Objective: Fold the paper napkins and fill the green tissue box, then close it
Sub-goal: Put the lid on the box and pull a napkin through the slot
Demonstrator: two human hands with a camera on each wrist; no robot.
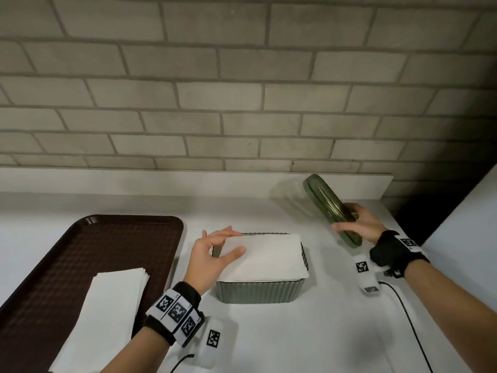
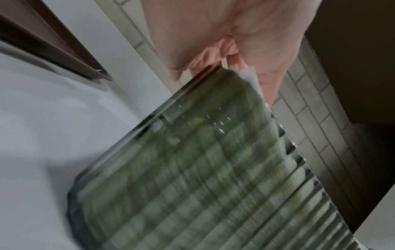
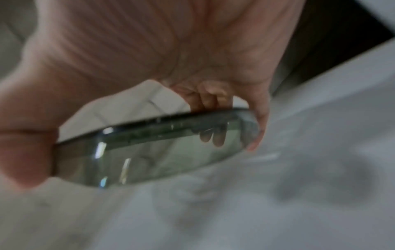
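The ribbed green tissue box (image 1: 259, 291) stands on the white counter, filled to the rim with white folded napkins (image 1: 269, 258). My left hand (image 1: 215, 250) hovers at the box's left edge with fingers spread and relaxed, the thumb tip over the napkins. The left wrist view shows the box's ribbed wall (image 2: 192, 169) close up. To the right, my right hand (image 1: 363, 224) grips the green translucent lid (image 1: 330, 208), tilted on edge above the counter. In the right wrist view my thumb and fingers clasp the lid (image 3: 160, 152).
A dark brown tray (image 1: 80, 251) lies at the left with a stack of several unfolded napkins (image 1: 107, 313) on it. A grey brick wall (image 1: 242, 90) backs the counter. A black cable (image 1: 408, 319) trails from my right wrist. A white panel (image 1: 462, 238) rises at the right.
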